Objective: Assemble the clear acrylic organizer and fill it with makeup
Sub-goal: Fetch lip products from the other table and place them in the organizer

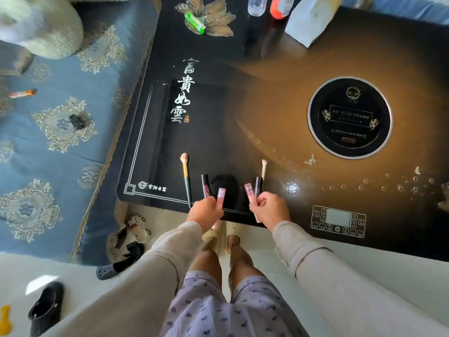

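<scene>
My left hand [205, 211] is closed around a pink-capped makeup tube [221, 194] and a dark lip gloss tube [205, 184], near the table's front edge. A makeup brush with a green handle [186, 177] lies on the table just left of that hand; whether the hand touches it I cannot tell. My right hand [268, 207] grips a pink tube [249, 190], a dark tube [257, 186] and a second makeup brush [263, 167], all pointing away from me. No acrylic organizer is visible.
The black glass table [218, 105] has an inset round burner [349, 117] at the right and a control panel [339, 221] on its front edge. A green packet [194, 23], bottles [257, 4] and a white bag [311, 18] sit at the far end. A blue sofa [60, 132] lies left.
</scene>
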A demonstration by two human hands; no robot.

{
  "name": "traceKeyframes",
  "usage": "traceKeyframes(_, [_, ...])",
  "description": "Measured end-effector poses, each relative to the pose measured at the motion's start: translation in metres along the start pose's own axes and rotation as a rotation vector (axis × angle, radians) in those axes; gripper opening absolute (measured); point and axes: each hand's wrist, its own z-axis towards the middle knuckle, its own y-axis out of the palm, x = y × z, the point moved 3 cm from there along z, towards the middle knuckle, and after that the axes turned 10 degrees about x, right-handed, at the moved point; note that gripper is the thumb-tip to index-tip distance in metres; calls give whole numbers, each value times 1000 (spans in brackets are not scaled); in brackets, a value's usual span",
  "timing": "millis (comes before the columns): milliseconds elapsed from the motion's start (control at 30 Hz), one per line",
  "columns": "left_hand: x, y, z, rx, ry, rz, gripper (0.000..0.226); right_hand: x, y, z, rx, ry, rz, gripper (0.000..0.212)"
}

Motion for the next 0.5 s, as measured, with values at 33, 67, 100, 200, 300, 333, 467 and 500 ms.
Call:
traceKeyframes(33, [-9,-4,-9,-11,4,24,38,6,-5,-10,-15,14,11,33])
traceKeyframes(67, [-19,-9,-16,-28,8,52,32,13,-9,-20,-29,33,16,34])
traceKeyframes(100, [-29,-12,-23,-47,10,84,23,21,-11,-30,-40,54,19,33])
traceKeyframes(200, [-62,-23,-45,-46,13,135,22,42,-16,-62,-77,123,35,31])
traceKeyframes(300, [-91,-37,-63,-22,42,228,30,64,-20,-96,-56,199,101,32])
traceKeyframes(333, [-101,-41,-67,-14,58,268,35,72,-20,-107,-29,221,119,32])
traceKeyframes(467, [-133,-58,-70,-19,79,356,41,97,-18,-141,61,288,183,30])
traceKeyframes(500, [-140,-62,-67,-24,69,380,36,101,-17,-147,80,300,191,34])
